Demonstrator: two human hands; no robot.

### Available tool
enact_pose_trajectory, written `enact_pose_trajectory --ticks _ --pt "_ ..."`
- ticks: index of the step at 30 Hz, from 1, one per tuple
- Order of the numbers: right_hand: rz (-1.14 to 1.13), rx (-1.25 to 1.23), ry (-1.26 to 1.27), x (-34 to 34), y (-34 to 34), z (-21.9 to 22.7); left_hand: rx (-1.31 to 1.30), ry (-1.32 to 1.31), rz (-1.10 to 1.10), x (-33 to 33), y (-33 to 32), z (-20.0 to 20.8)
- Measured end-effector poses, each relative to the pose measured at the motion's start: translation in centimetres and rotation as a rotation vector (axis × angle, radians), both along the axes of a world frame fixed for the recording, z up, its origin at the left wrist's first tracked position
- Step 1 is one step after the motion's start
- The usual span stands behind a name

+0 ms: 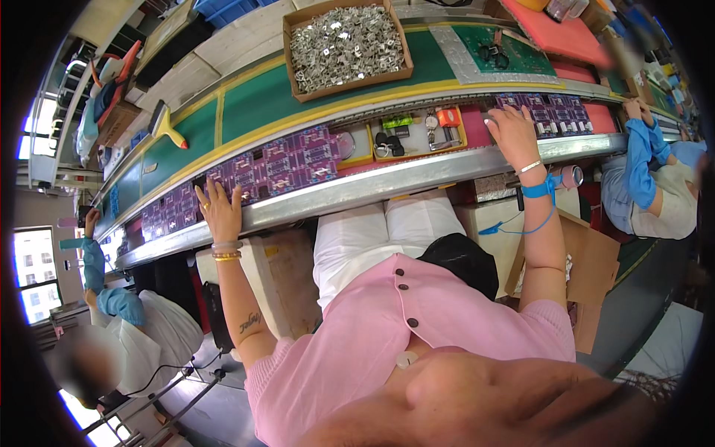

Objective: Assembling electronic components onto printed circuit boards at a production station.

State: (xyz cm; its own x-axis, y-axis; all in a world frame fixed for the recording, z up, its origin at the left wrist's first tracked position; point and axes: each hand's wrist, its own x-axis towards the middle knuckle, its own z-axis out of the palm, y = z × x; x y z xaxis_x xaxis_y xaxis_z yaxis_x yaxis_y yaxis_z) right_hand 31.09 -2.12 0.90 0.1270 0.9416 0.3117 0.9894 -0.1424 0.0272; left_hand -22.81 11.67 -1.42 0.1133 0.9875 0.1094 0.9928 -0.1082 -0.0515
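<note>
The left hand (221,212) is spread over the long row of purple circuit boards (302,160), its fingertips lying across them near a break in the row and closed around nothing that shows. Well apart from it, the right hand (514,138) reaches to the near left end of another group of purple boards (551,115), fingers bent. Whether that hand pinches a board or only rests there, I cannot tell: its own fingers cover the contact.

The step in hand seems to be steadying or placing boards along the metal rail (387,175). A next move from this pose would call for light, level pressure at the board edges, keeping clear of the mounted parts, and slack in the cord of the blue wrist strap (538,186).

Between the hands, a yellow-edged tray (463,132) holds a watch and a small orange box (448,118). Beyond, on the green surface (253,104), stand an open carton (357,84) of small metal parts and a yellow-handled brush (175,134). Co-workers in blue sleeves sit on either side.
</note>
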Motion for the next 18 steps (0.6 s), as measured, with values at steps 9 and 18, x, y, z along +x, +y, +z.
enact_pose_trajectory --ticks 9,18 --pt "0.514 0.19 0.396 -6.8 13.2 4.3 -0.018 -0.219 -0.514 12.2 0.5 6.9" --pt "0.59 0.305 0.083 -11.0 24.2 1.9 0.273 -0.497 -0.75 24.1 13.2 5.0"
